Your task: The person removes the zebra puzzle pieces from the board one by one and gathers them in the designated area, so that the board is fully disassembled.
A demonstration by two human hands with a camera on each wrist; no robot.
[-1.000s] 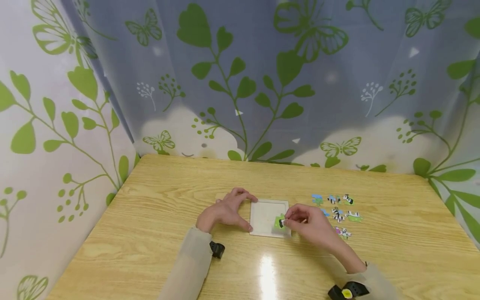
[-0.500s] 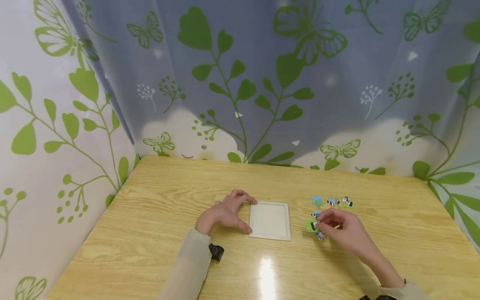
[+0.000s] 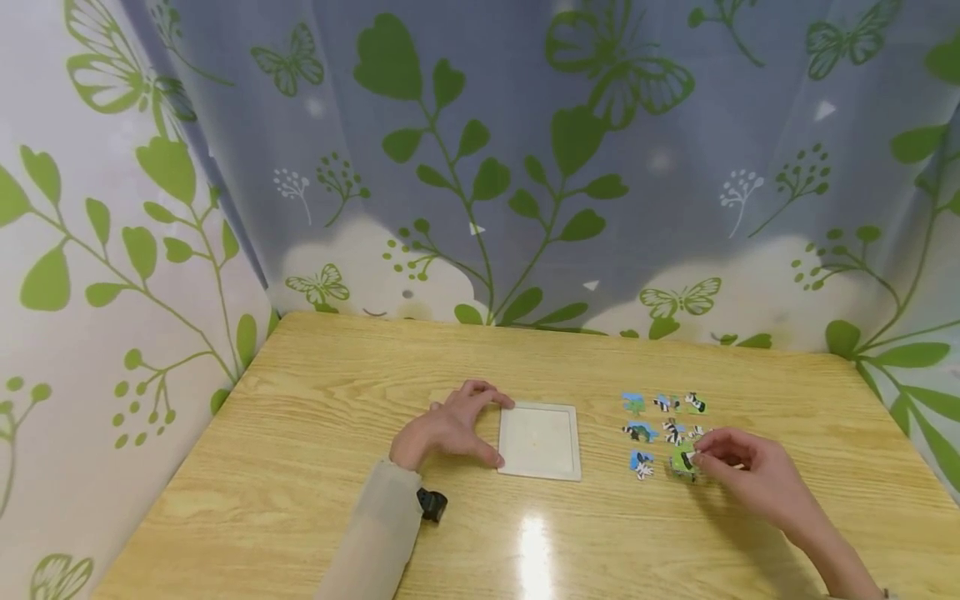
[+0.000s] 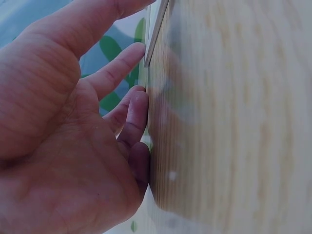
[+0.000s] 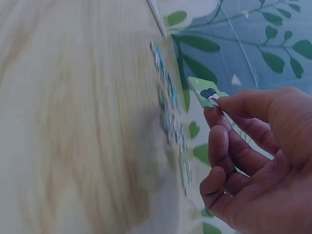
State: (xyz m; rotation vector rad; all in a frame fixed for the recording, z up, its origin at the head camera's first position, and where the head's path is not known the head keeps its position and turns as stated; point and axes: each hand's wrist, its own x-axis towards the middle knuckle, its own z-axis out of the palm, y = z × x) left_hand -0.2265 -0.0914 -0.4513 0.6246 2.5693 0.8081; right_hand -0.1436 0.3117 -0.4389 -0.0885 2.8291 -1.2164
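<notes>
Pinching a green puzzle piece [image 3: 682,461] between thumb and fingertips, the right hand [image 3: 742,473] hovered low over the wooden table [image 3: 300,467], at the near right edge of a loose group of puzzle pieces [image 3: 663,421]. The right-wrist view showed the same green puzzle piece [image 5: 207,92] held clear of the tabletop, thumb and forefinger closed on one corner while the remaining fingers [image 5: 222,146] curled in beneath; whether the piece touched the wood could not be told from the head view.

Level with it, further left, the left hand [image 3: 450,429] lay on the table with its fingers spread and relaxed, gripping nothing. Thumb and forefinger bracketed the left edge of a white square tray [image 3: 540,440], their tips touching or just beside its near and far left corners. From the left wrist, the fingers [image 4: 134,114] were seen resting against the wood with the tray's thin edge [image 4: 156,34] just past them. The tray lay flat between the two hands, its recess showing bare white.

Beyond the right hand, the loose pieces lay in rough rows to the right of the tray and apart from it, printed in blue, green and zebra stripes.

Behind the table hung a curtain [image 3: 480,150] patterned with green leaves and butterflies.
</notes>
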